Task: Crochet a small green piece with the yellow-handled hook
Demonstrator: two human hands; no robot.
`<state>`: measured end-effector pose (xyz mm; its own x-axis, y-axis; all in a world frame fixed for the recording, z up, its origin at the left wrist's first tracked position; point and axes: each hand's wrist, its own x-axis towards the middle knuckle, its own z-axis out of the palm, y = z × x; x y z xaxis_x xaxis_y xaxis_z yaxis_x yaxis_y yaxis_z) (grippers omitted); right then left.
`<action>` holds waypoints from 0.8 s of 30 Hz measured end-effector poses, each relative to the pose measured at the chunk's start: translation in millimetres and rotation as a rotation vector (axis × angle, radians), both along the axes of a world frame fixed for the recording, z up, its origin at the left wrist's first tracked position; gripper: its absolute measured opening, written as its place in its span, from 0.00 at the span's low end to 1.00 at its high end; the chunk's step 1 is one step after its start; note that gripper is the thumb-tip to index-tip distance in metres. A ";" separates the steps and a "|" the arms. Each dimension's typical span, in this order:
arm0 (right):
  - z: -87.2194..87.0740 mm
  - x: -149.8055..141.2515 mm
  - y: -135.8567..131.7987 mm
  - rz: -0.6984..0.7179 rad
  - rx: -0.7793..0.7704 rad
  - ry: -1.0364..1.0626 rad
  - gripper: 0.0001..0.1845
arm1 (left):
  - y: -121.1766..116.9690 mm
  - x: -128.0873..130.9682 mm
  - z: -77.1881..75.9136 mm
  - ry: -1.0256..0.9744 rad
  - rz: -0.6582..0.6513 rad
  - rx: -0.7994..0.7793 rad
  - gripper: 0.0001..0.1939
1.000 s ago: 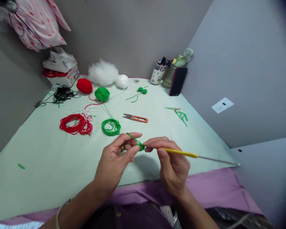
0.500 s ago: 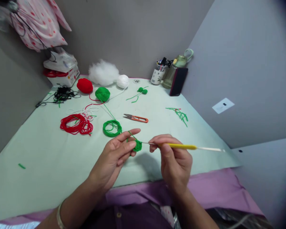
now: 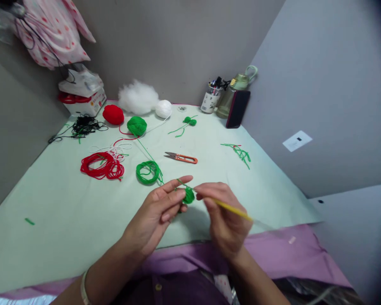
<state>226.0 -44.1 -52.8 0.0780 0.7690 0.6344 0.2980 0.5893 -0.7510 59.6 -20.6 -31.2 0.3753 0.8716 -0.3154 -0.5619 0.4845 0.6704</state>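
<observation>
My left hand (image 3: 155, 214) pinches a small green crochet piece (image 3: 188, 195) above the table's front edge, with green yarn running over its raised forefinger. My right hand (image 3: 224, 220) is closed round a yellow-handled crochet hook (image 3: 233, 210), whose tip sits at the green piece. The yarn leads back to a loose green coil (image 3: 148, 172) and on to a green yarn ball (image 3: 136, 125).
On the pale green table (image 3: 66, 212) lie orange snips (image 3: 181, 158), a red yarn tangle (image 3: 102, 165), red (image 3: 113, 114) and white (image 3: 163, 108) balls, white stuffing (image 3: 137, 97), black yarn (image 3: 84, 126) and green scraps (image 3: 240, 153). A pen jar (image 3: 210, 98), bottle (image 3: 233, 90) and phone (image 3: 238, 108) stand at the back right.
The hook's handle has swung down toward the lower right and is now blurred. Both hands and the green piece have shifted slightly right and lower.
</observation>
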 end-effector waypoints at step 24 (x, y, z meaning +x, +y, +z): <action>3.9 3.1 3.6 0.196 -0.244 0.340 0.12 | -4.4 -2.5 -6.8 0.281 0.133 0.236 0.09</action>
<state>229.2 -40.5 -48.9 0.0883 0.9136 0.3968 -0.0888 0.4040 -0.9104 57.1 -25.1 -38.0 0.1812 0.9678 -0.1746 -0.3882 0.2335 0.8915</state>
